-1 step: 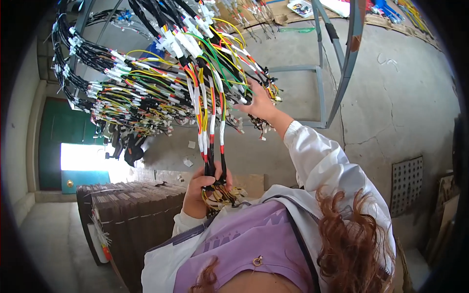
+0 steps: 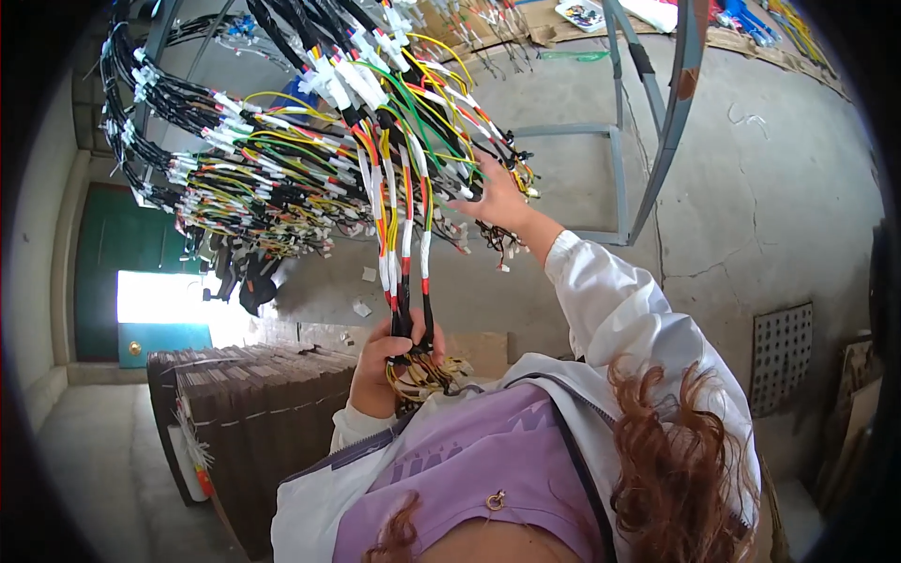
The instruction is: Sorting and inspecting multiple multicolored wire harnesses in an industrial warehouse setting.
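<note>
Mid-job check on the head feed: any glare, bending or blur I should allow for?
Head view: glare burns out to white against the dark green door; in the head view, fisheye bends the grey metal frame and corners go black; in that same view, the left hand and right hand look reasonably sharp, while strands in the dense multicoloured wire bundle are hard to separate.

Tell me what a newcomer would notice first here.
Probably the dense mass of wire harnesses, black, white, yellow and red, filling the upper left and centre. Next, just below centre, the left hand gripping a few hanging strands, with the right hand spread beside the wires higher up. A bright white patch also stands out at far left.
</note>
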Tool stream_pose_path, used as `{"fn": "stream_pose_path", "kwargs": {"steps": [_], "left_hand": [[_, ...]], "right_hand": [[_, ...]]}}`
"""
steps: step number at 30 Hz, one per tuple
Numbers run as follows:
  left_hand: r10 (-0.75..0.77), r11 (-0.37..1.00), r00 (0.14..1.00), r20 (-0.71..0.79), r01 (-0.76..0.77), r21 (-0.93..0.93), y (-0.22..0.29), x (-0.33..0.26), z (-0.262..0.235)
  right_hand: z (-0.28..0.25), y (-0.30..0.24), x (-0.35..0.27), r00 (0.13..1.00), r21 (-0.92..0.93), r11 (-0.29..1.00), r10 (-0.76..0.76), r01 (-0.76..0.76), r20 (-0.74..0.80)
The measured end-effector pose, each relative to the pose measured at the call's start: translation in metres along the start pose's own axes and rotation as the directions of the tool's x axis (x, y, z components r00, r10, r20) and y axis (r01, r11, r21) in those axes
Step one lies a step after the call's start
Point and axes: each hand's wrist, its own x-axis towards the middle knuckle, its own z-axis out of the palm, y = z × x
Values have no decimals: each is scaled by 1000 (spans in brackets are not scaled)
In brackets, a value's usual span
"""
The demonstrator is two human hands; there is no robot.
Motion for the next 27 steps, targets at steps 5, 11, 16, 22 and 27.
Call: {"fn": "stream_pose_path", "kwargs": {"steps": [5,11,16,22,27], "left_hand": [[30,999,999,-40,-28,36,6,-8,-7],[9,998,997,-74,-5,58,10,-15,-1],[4,953,992,-127,35,301,22,-20,-8],[328,601,908,-260,12,799,42,27,-77],[586,386,800,-129,-137,912,11,122,-67]], "right_hand": [[26,-17,-13,988,-169,978,104,-122,-115],[34,-13,-11,957,173,945,288,-279,-30],[2,3,10,955,-113,981,180,-157,238],[-58,-32,-27,898,126,969,143,-212,416],[-128,-74,-63,513,164,658,381,-735,770]]}}
